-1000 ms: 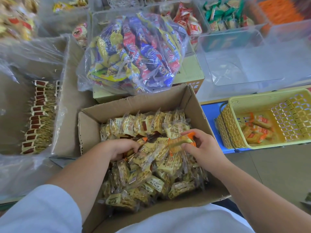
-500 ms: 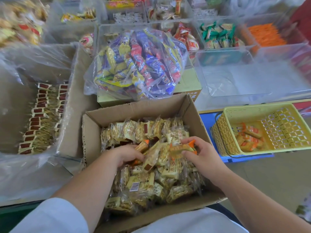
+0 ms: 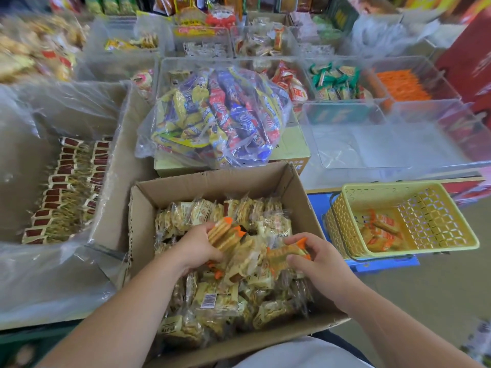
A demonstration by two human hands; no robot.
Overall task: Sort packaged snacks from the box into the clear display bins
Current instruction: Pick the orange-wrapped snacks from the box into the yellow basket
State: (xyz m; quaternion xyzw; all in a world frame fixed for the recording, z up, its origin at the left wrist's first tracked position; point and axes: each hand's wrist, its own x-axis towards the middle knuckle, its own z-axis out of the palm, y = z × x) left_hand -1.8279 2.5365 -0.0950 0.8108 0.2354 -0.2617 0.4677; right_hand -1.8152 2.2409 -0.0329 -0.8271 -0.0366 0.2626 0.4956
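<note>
A: How is the left hand [image 3: 195,249] seen?

B: It is curled inside the cardboard box [image 3: 301,200]. A small stack of orange-ended cracker packets [image 3: 223,235] is gripped between its thumb and fingers and is held just above the heap.

A: And the right hand [image 3: 322,265]?

B: It is closed on a single orange-trimmed packet [image 3: 285,254], which is pinched with the thumb below and the fingers on top. This packet is held low over the right side of the box.

A: Where are the other snacks found?

B: The box is filled with pale yellow snack packets [image 3: 218,301], heaped loosely toward the near side and stood in a row along the far wall. The two held lots are kept apart, with a pale packet lying between them.

A: What is placed around the box?

B: A yellow basket [image 3: 398,188] is set just to its right, and a few orange packets [image 3: 380,232] are lying in its bottom. Beyond the basket a clear display bin [image 3: 385,144] is seen. Green packets [image 3: 334,81] and orange sticks [image 3: 401,85] are held in bins further back. A clear bag of blue, red and yellow packets [image 3: 220,118] is rested on a closed carton [image 3: 292,150] behind the box. To the left, brown-labelled packets [image 3: 66,187] are lined up in rows in a larger plastic-lined box [image 3: 125,160].
</note>
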